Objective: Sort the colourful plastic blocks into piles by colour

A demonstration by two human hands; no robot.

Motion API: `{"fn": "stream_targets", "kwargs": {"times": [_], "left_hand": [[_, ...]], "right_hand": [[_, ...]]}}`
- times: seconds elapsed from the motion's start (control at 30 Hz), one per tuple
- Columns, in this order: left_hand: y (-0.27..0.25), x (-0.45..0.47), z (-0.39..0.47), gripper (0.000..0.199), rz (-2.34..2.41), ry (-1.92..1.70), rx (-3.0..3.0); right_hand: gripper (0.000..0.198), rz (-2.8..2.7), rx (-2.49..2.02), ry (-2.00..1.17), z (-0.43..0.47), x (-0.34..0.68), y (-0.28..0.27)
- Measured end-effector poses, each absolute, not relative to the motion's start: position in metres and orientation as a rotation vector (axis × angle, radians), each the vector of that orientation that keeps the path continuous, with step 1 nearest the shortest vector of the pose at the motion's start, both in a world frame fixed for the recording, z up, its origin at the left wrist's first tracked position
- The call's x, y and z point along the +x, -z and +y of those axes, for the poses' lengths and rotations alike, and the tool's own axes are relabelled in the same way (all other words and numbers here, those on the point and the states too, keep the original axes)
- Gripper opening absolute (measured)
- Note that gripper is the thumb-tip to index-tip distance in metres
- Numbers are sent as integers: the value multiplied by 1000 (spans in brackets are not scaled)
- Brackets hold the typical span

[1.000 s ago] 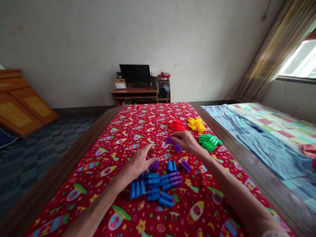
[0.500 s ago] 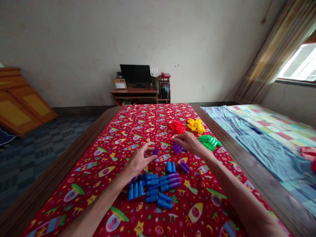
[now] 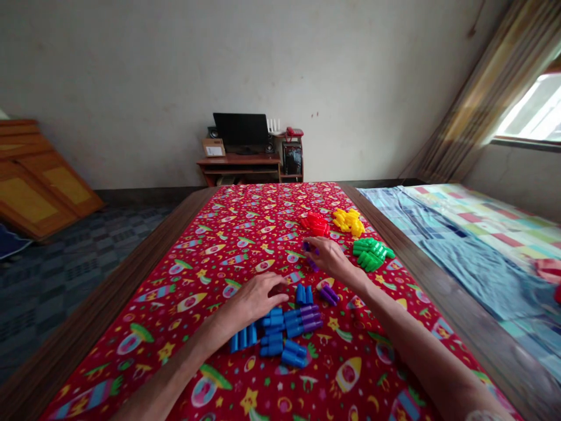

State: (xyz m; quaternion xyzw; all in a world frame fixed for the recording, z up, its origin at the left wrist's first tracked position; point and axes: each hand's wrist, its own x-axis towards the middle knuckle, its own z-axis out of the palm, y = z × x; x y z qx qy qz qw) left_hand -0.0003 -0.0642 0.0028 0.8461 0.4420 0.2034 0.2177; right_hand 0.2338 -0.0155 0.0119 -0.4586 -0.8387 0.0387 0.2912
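Observation:
My left hand point(image 3: 260, 295) hovers over the near blue building blocks point(image 3: 274, 318), thumb and fingers apart and nothing seen between them. Farther off, my right hand point(image 3: 329, 257) grips a purple building block point(image 3: 306, 247) at its fingertips. Beneath those fingers lie more purple blocks point(image 3: 312, 265), partly covered by the hand. A small blue block point(image 3: 304, 294) and a loose purple block point(image 3: 329, 295) rest between the hands. Close by, a purple block point(image 3: 310, 318) lies against a blue block point(image 3: 293, 323); whether they are joined I cannot tell.
Piles of red blocks point(image 3: 315, 224), yellow blocks point(image 3: 349, 222) and green blocks point(image 3: 372, 254) lie beyond and right of my right hand. A red patterned cloth point(image 3: 245, 234) covers the table. A bed point(image 3: 460, 251) stands to the right, a computer desk point(image 3: 241, 164) at the far wall.
My left hand has come back toward the blue blocks, and the purple block at its fingertips is gone from it. A purple block now shows at my right fingertips.

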Motion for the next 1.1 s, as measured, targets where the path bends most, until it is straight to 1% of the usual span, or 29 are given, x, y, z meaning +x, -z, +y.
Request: {"fn": "stream_targets", "kwargs": {"times": [0.03,0.13,0.2,0.27,0.4,0.47,0.57,0.63,0.67,0.8,0.87,0.93,1.0,1.1], "left_hand": [[-5,3,-70,26,1191,-538,2391],[-7,20,-91,50,990,-516,2594],[-3,31,-104,58,833,-445,2720],[4,37,-111,54,782,-353,2778],[20,28,-103,45,1004,-336,2775],[23,17,-92,46,1115,-394,2760],[22,4,-74,49,1215,-469,2715],[23,0,-64,50,1250,-515,2674],[23,0,-60,51,1268,-535,2644],[29,-2,-50,65,1351,-631,2453],[31,-5,-49,70,1351,-683,2394],[32,-8,-48,73,1326,-693,2407],[31,-10,-48,73,1306,-655,2458],[28,-12,-49,69,1333,-572,2483]], "right_hand": [[25,-2265,-1257,-51,-14,237,-10],[24,-2319,-1438,111,-13,241,-6],[24,-2336,-1557,180,-14,241,-6],[24,-2342,-1629,200,-17,242,-10],[24,-2360,-1588,185,-24,248,-30],[22,-2423,-1509,131,-29,251,-41],[11,-2579,-1477,8,-41,250,-50],[7,-2691,-1428,-59,-51,242,-45],[8,-2728,-1360,-79,-56,236,-40],[30,-2693,-990,-35,-67,212,-6],[36,-2640,-844,20,-65,205,11],[34,-2612,-753,38,-60,204,21],[28,-2613,-756,28,-56,206,23],[21,-2646,-948,2,-52,212,10]]}}
